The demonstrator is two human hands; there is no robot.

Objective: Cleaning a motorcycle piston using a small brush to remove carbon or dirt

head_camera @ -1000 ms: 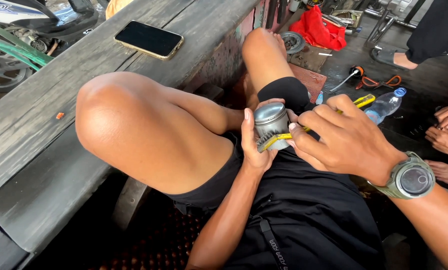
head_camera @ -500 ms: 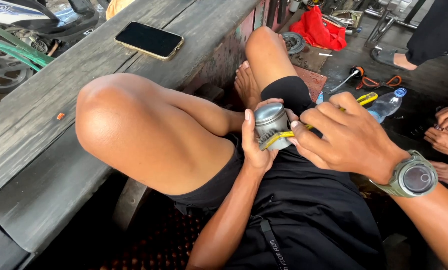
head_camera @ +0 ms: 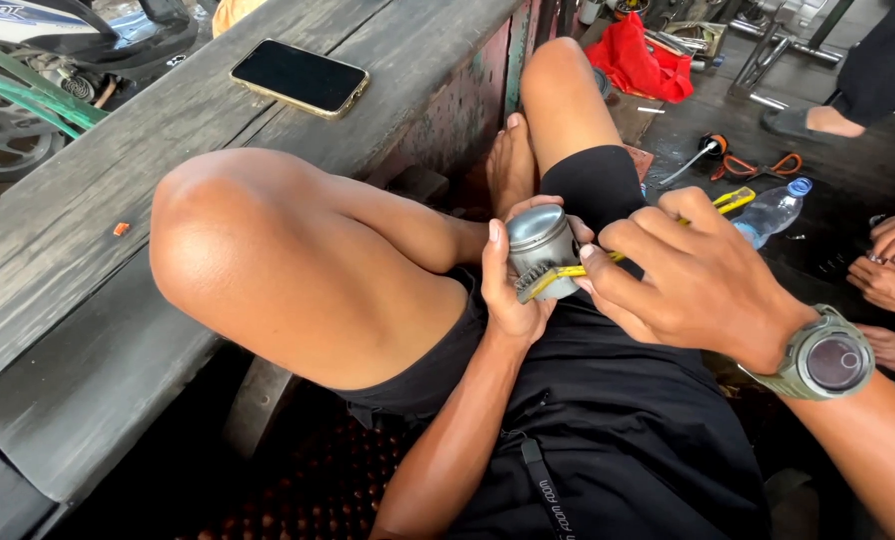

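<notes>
Both hands are busy over the lap. Left hand [head_camera: 516, 290] is wrapped around a small grey metal cylinder [head_camera: 542, 243], domed top facing up, fingers curled snug behind it. Right hand [head_camera: 690, 280], the one with the chunky green watch [head_camera: 826, 358], pinches a yellow-handled wire brush [head_camera: 560, 276] with its bristles touching the cylinder's lower side. Off past the right hand there's a plastic water bottle [head_camera: 771, 210] on the floor, and a phone [head_camera: 299, 77] sits on the wooden bench beyond the left hand.
</notes>
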